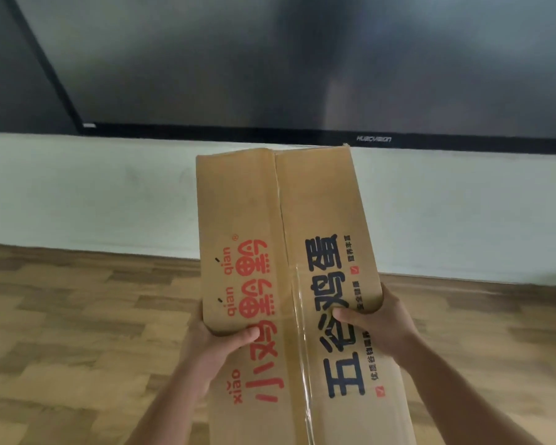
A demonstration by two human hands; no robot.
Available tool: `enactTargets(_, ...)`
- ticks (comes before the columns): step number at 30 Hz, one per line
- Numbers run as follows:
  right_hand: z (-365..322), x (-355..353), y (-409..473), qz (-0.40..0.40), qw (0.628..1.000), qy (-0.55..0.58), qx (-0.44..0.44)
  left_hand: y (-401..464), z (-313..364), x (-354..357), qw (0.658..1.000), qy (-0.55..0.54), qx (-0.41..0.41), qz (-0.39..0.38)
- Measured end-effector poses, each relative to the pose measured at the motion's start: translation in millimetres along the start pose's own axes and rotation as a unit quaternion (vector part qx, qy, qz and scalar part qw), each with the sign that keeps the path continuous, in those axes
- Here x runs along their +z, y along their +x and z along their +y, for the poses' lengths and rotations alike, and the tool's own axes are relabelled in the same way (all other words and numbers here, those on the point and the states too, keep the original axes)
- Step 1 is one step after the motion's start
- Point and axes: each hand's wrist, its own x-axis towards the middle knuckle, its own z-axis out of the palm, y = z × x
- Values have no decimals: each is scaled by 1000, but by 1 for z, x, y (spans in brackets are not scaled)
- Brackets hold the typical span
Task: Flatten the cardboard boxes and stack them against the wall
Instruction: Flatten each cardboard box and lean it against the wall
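Cardboard egg carton box [289, 284] held up in front of the chest, long axis pointing toward the wall [109, 194], far end just below the bottom edge of the wall-mounted screen [302, 59]. Top flaps shut, centre seam [278, 200] partly covered by clear tape [302, 342] on the near half. Looks still erected, not flattened; hard to be sure from this angle.

Left hand [215, 351] clamped on the left edge, thumb over the top face, fingers hidden beneath. Right hand [376, 322] clamped on the right edge, thumb on top, fingers wrapped under.

Step in hand, by judgement: open the seam before collapsing. Best done by peeling or splitting the tape first, then lifting the flaps, then pressing opposite corners so the walls fold along existing creases. Forcing it with tape intact risks tearing.

Surroundings: wood-pattern floor [77, 332] bare along the wall base, free for stacking. Screen hangs close above; keep the box low to avoid knocking it.
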Motion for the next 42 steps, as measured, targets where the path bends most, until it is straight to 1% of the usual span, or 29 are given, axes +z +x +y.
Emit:
enactTargets(5,-17,-94,-61,70,997,42,-13,-46,66,59,996,7,53,-68)
enactTargets(10,-5,-196,-126,153,984,86,-10,-99,118,140,983,27,104,-151)
enactTargets(13,22,-260,-175,211,970,119,-4,-144,142,204,967,53,148,-203)
enactTargets(17,57,-333,-228,266,953,144,-8,-199,163,279,946,77,192,-251)
enactTargets(22,103,-461,-309,341,927,156,-4,-291,185,404,921,86,221,-310)
enactTargets(28,147,-595,-389,427,893,146,-13,-387,205,542,885,65,253,-386)
enactTargets(34,185,-700,-429,496,857,142,-7,-450,228,665,849,48,271,-452)
enactTargets(37,205,-748,-431,522,841,143,5,-467,240,725,834,43,271,-479)
enactTargets(39,223,-794,-430,544,827,144,5,-476,248,788,820,39,271,-502)
enactTargets(42,230,-845,-430,565,814,138,10,-486,262,853,808,39,270,-522)
